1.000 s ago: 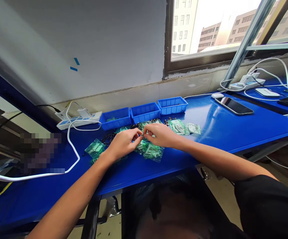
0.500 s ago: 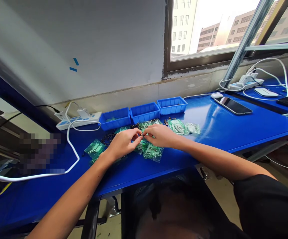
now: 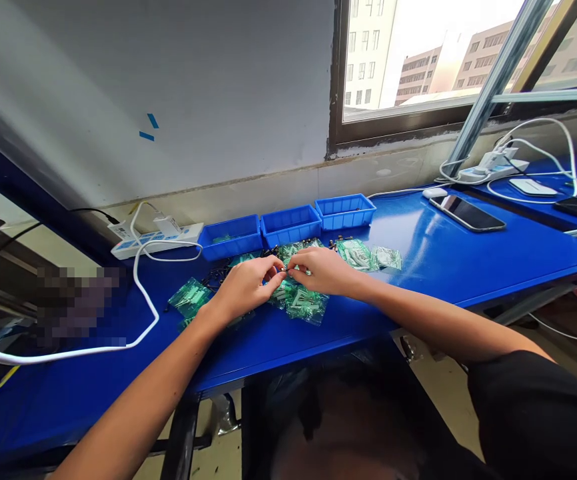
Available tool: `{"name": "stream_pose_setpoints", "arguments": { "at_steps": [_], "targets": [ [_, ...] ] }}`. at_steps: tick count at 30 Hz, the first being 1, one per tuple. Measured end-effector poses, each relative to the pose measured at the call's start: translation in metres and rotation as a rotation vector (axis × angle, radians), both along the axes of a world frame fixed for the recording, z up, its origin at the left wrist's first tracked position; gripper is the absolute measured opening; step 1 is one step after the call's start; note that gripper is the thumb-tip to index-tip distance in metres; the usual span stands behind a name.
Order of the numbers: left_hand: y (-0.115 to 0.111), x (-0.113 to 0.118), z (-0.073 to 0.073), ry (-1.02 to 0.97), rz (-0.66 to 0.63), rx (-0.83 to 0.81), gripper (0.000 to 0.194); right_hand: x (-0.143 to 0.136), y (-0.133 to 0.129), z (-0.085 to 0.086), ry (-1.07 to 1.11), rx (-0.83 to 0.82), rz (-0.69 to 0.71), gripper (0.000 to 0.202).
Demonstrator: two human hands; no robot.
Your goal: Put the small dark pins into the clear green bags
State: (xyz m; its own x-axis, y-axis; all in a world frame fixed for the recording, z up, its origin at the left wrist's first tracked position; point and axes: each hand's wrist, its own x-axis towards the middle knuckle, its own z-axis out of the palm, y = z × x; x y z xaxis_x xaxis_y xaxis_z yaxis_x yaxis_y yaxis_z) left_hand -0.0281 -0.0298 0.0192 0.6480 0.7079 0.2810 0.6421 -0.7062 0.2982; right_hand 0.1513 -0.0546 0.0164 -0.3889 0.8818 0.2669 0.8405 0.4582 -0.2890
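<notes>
Over the blue table (image 3: 368,293), my left hand (image 3: 248,283) and my right hand (image 3: 321,270) meet fingertip to fingertip. Both are pinched on a tiny dark part, too small to make out. Beneath and beside them lie green-tinted plastic packets, one (image 3: 191,299) left of my left hand and one (image 3: 307,307) just below my right hand. Another green packet (image 3: 353,254) and a paler one (image 3: 386,258) are to the right. Small black parts (image 3: 213,279) are scattered behind my left hand.
Three blue bins, left (image 3: 231,239), middle (image 3: 291,225) and right (image 3: 345,212), line the wall. A power strip (image 3: 161,241) with a white cable (image 3: 143,293) is at the left. A phone (image 3: 467,212) and white case (image 3: 434,193) lie at the right.
</notes>
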Motion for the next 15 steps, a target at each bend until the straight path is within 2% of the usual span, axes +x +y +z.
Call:
{"name": "stream_pose_setpoints", "arguments": {
  "at_steps": [15],
  "targets": [
    [0.0013,0.0002,-0.0004,0.06,0.018,0.008,0.027,0.0016,0.001,-0.0004,-0.023,-0.023,0.021,0.02]
  ]
}}
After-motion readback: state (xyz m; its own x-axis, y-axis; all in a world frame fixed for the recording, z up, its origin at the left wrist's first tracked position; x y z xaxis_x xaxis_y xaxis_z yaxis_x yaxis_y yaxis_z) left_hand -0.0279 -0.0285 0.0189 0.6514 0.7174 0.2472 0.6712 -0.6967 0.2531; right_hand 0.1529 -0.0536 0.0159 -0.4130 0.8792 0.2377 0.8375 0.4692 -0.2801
